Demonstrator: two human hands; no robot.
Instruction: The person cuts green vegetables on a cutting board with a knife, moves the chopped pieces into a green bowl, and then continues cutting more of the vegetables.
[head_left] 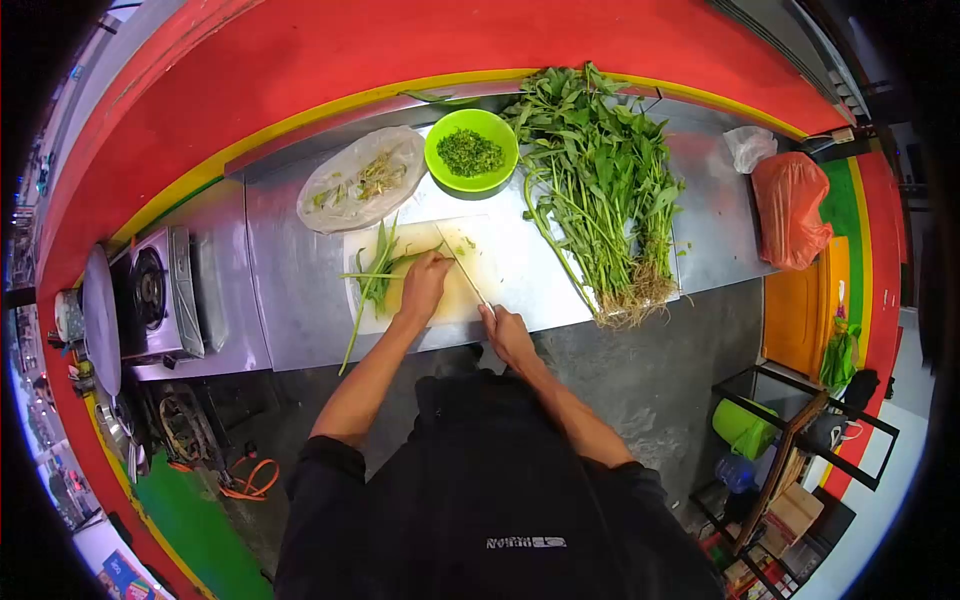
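Observation:
My left hand [424, 288] is closed on leafy green stems [381, 264] that lie over the left side of a pale cutting board [487, 265]. A long stem hangs past the board's front edge. In my right hand [508, 334] is the handle of a knife [466, 269]. Its thin blade slants away across the board, the far part just right of my left fingers. Small green bits lie on the board beyond the blade. Behind the board stands a lime-green bowl [436, 163] holding chopped greens [470, 152].
A big bunch of rooted leafy greens [605, 190] covers the counter at right. Stem scraps lie on a clear plastic bag [320, 205] at left. A gas stove [165, 290] stands far left, a red plastic bag [790, 210] far right. The red wall [400, 45] bounds the back.

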